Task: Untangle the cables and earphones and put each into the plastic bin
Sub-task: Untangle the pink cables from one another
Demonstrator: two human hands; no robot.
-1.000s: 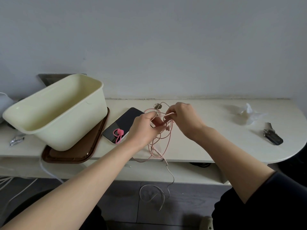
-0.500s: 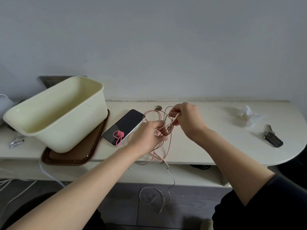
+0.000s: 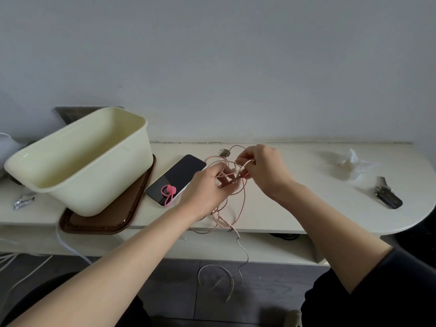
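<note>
On the brown tray point(image 3: 99, 223), plastic bin point(image 3: 101, 185).

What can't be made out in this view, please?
Head view:
- Knot in the pink cable: covered by the left hand and right hand.
- Floor of the plastic bin: mostly behind its near wall.
- Far left, the white object: cut by the frame edge.
- Far right, the dark item: too small to identify.
</note>
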